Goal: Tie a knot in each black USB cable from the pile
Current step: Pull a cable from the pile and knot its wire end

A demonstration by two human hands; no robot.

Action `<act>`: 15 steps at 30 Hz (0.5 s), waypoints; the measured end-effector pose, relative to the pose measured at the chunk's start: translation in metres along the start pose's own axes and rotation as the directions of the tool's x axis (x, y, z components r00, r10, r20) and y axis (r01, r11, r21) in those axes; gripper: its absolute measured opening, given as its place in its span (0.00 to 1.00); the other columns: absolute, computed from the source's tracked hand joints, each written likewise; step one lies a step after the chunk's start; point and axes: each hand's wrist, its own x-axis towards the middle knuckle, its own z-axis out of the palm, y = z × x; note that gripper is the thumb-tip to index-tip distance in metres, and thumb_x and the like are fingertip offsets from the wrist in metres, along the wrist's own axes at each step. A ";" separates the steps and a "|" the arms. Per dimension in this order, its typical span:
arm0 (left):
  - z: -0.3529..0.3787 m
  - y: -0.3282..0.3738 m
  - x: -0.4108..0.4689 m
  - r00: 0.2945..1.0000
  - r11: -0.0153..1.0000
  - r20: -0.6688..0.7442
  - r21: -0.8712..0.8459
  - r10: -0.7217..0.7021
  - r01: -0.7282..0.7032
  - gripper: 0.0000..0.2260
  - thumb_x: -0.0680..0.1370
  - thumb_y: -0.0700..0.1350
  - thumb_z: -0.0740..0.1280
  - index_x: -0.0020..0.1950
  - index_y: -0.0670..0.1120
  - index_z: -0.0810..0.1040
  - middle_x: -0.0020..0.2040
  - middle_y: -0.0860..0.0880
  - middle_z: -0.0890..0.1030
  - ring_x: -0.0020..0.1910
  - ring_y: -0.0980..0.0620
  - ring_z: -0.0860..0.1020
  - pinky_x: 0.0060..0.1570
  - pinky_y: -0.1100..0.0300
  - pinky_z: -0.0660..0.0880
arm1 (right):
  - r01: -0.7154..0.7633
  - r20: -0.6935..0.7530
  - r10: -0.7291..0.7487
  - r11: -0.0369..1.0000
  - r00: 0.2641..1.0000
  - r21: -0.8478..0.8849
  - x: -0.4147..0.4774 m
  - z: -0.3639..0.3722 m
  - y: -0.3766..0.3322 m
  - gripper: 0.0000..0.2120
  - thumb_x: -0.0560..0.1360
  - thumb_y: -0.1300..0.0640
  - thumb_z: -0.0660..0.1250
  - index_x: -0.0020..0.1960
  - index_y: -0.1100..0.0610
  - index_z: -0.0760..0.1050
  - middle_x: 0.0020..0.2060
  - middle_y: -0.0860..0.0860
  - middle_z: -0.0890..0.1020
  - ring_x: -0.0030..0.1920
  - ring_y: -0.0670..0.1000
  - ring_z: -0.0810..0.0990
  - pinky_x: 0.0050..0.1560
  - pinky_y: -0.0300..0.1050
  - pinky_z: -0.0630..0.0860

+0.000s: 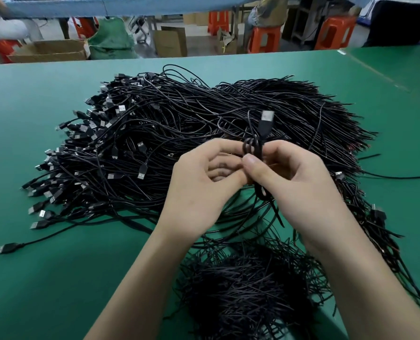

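Observation:
A big pile of black USB cables [179, 133] spreads over the green table [44, 278], plugs fanned to the left. One black USB cable [265, 126] stands upright between my hands, its plug pointing up and a small loop of cord just below it. My right hand [294, 182] pinches that cable at the loop with thumb and fingers. My left hand [204, 182] has its fingers curled in against the same loop, thumb on top. The cable's tail hangs down between my wrists.
A second heap of black cables [250, 290] lies near the front edge, under my forearms. More cables trail down the right side [375, 229]. Beyond the table's far edge stand cardboard boxes [49, 51], orange stools [265, 39] and seated people.

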 end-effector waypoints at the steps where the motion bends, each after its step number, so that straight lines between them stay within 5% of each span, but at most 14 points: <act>1: -0.001 0.000 0.000 1.000 0.999 0.020 0.044 -0.003 0.002 0.13 0.76 0.36 0.76 0.54 0.53 0.85 0.45 0.51 0.88 0.44 0.57 0.86 0.47 0.65 0.81 | 0.005 -0.011 -0.005 0.999 1.000 -0.041 0.001 -0.004 0.001 0.06 0.76 0.48 0.74 0.47 0.50 0.83 0.40 0.47 0.85 0.42 0.48 0.84 0.48 0.51 0.81; 3: -0.009 -0.002 0.002 1.000 0.988 -0.006 0.153 -0.019 0.020 0.09 0.77 0.40 0.76 0.53 0.54 0.87 0.43 0.54 0.88 0.43 0.60 0.86 0.45 0.69 0.79 | -0.013 -0.075 0.001 0.989 0.997 -0.150 0.004 -0.019 0.005 0.06 0.76 0.48 0.74 0.44 0.49 0.82 0.36 0.46 0.85 0.38 0.45 0.84 0.44 0.51 0.81; 5: -0.023 -0.009 0.005 0.991 0.931 -0.132 0.360 -0.020 0.066 0.07 0.78 0.44 0.75 0.51 0.56 0.87 0.43 0.58 0.86 0.42 0.64 0.83 0.43 0.71 0.77 | -0.061 -0.156 -0.001 0.918 0.988 -0.392 0.009 -0.039 0.014 0.08 0.74 0.44 0.73 0.41 0.46 0.80 0.34 0.42 0.84 0.35 0.40 0.82 0.38 0.41 0.76; 7: -0.044 -0.018 0.008 0.970 0.796 -0.242 0.583 -0.022 0.163 0.07 0.79 0.47 0.74 0.55 0.57 0.86 0.50 0.60 0.85 0.50 0.62 0.81 0.53 0.63 0.78 | -0.152 -0.233 0.017 0.803 0.972 -0.576 0.012 -0.056 0.023 0.07 0.74 0.44 0.74 0.44 0.45 0.79 0.32 0.41 0.80 0.35 0.38 0.78 0.34 0.34 0.68; 10: -0.072 -0.033 0.011 0.945 0.572 -0.315 0.760 -0.090 0.308 0.15 0.80 0.53 0.72 0.66 0.55 0.82 0.67 0.51 0.77 0.67 0.47 0.75 0.70 0.47 0.71 | -0.296 -0.301 0.116 0.684 0.947 -0.667 0.015 -0.072 0.036 0.13 0.74 0.47 0.75 0.56 0.49 0.78 0.39 0.42 0.78 0.40 0.44 0.77 0.36 0.42 0.72; 15: -0.090 -0.043 0.013 0.905 0.364 -0.337 0.833 -0.261 0.416 0.22 0.82 0.57 0.67 0.76 0.55 0.75 0.81 0.47 0.66 0.77 0.42 0.68 0.74 0.40 0.67 | -0.380 -0.320 0.207 0.541 0.925 -0.751 0.015 -0.083 0.042 0.12 0.76 0.45 0.72 0.54 0.46 0.73 0.43 0.45 0.80 0.47 0.55 0.78 0.41 0.48 0.71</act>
